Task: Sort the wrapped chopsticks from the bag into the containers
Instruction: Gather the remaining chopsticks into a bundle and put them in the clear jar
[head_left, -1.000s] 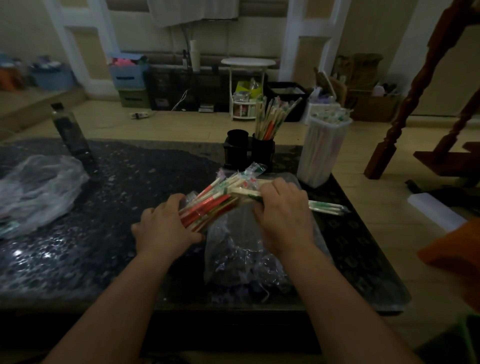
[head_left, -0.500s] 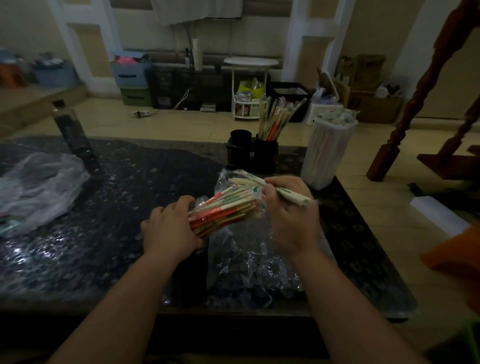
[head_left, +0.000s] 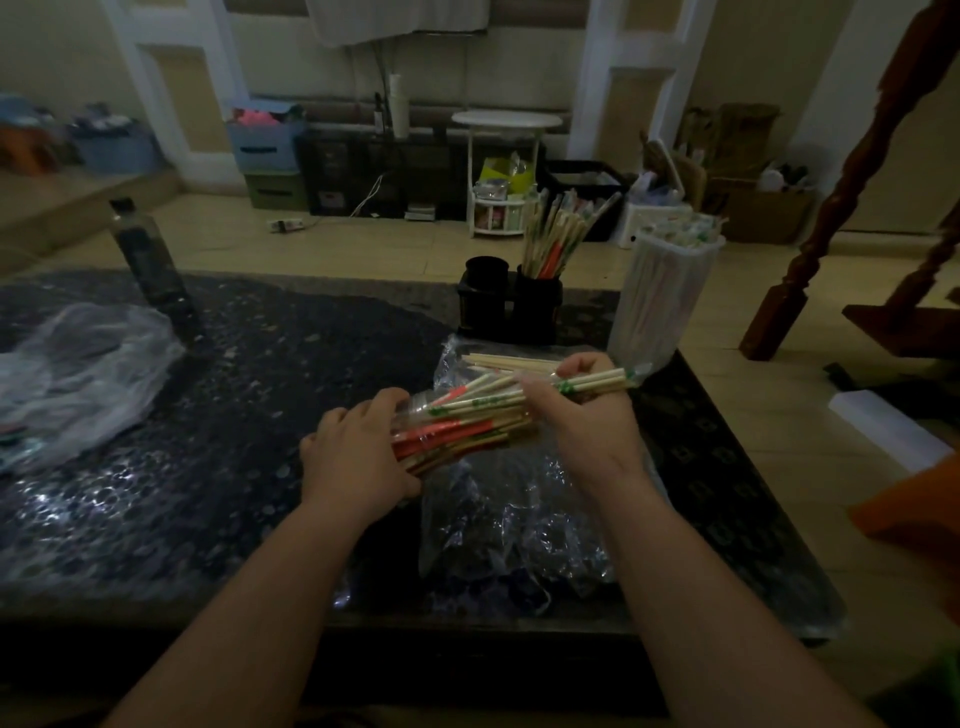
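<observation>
- Upper centre of frame: black two-cup plastic holder (head_left: 537, 312). Right cup stuffed with upright wrapped chopsticks (head_left: 553, 236), fanned outward. Left cup dark inside, contents not discernible.
- Just right of holder: tall translucent white plastic canister (head_left: 660, 301), packed to the rim with pale wrapped sticks.
- Centre: crinkled clear plastic bag (head_left: 509, 530) lying on dark speckled stone tabletop (head_left: 234, 415), a few pale sticks at its far end.
- Left hand (head_left: 358, 457) curled round mixed red-and-green wrapped bundle (head_left: 457, 428), held over the bag.
- Right hand (head_left: 576, 421) pinching a few green-printed wrapped sticks (head_left: 597, 382), ends pointing right toward canister.
- Canister close to tabletop's right edge, tiled floor beyond.
- Left of frame: second crumpled clear bag (head_left: 78, 374) and dark bottle (head_left: 150, 260). Broad open tabletop between these and the hands.
</observation>
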